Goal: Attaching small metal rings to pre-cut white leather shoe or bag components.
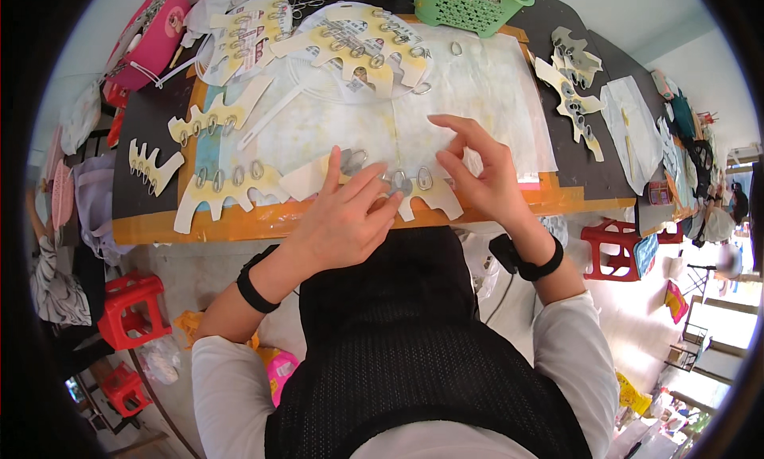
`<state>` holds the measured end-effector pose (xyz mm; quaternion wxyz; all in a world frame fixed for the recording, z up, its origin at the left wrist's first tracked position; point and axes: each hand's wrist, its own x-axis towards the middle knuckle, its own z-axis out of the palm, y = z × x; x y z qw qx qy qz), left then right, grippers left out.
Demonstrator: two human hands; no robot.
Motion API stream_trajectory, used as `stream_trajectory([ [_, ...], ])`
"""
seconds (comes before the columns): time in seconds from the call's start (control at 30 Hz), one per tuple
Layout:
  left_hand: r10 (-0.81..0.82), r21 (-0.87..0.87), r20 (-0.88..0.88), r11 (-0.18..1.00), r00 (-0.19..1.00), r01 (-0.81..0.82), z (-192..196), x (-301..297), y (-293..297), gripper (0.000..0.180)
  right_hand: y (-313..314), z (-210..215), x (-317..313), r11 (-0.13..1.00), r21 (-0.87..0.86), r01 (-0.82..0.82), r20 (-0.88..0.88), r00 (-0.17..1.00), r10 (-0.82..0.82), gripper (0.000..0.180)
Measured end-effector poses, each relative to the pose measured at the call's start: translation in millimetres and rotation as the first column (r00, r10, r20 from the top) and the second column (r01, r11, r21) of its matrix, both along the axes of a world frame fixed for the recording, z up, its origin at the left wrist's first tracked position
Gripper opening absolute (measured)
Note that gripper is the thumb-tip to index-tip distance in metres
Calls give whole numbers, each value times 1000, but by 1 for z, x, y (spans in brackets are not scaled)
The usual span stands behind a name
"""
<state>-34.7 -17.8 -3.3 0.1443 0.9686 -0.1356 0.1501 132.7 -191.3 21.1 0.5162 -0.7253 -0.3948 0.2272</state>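
Note:
At the near edge of the table lies a cream, comb-shaped flat piece [436,195] with oval metal rings [424,178] along its upper edge. My left hand [346,224] rests over the left part of this piece with its fingers apart, the fingertips close to a grey round disc [403,186]. Part of the piece is hidden under that hand. To the right, my right hand [487,176] hovers with thumb and index finger curved apart and nothing visible between them. A similar cream piece with rings [231,190] lies left of my left hand.
More ringed cream pieces lie on round white fans [306,85] at the back and on the table's right side [569,93]. A green basket [469,9] and a pink basket [147,33] stand behind. Loose rings [456,48] lie on the paper. Red stools [134,309] stand below.

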Motion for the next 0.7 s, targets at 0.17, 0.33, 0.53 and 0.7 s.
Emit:
stream_trajectory([
  [0.17,98,0,152,995,984,-99,-11,-8,-5,26,22,-13,-12,986,22,-168,541,831,129,26],
  [0.33,100,108,322,984,942,-141,-22,-12,-5,25,27,-13,-17,968,-120,-223,269,931,247,19],
  [0.53,300,-237,350,945,888,-226,-13,-41,-29,30,19,-4,-32,968,231,-101,-569,793,219,20],
  [0.7,424,-971,-71,177,903,-160,-5,-32,-53,31,15,-5,-59,947,319,50,-410,908,90,19],
])
